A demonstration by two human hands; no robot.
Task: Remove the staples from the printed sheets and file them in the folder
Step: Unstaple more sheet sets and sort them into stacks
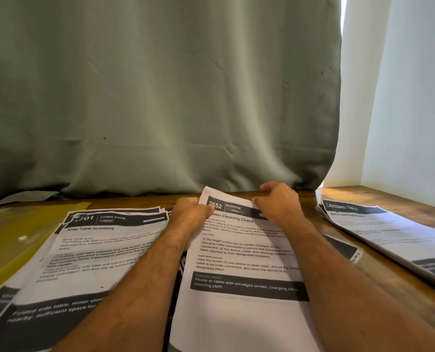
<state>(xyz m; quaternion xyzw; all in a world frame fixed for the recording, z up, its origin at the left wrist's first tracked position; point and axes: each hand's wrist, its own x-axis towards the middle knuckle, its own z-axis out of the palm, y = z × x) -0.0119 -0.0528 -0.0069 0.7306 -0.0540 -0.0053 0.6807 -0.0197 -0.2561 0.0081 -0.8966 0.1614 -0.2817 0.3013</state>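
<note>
While flat on the table [379,196], printed sheet [239,255], top corners pinched between both hands' fingers [206,208].

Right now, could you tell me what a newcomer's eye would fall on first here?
Most likely the two hands at centre: the left hand and right hand grip the top corners of a printed sheet headed "Bedroom". Beside it on the left lies a fanned stack headed "Living Room", with a yellow folder at the far left. Another stack sits on the right of the wooden table.
</note>
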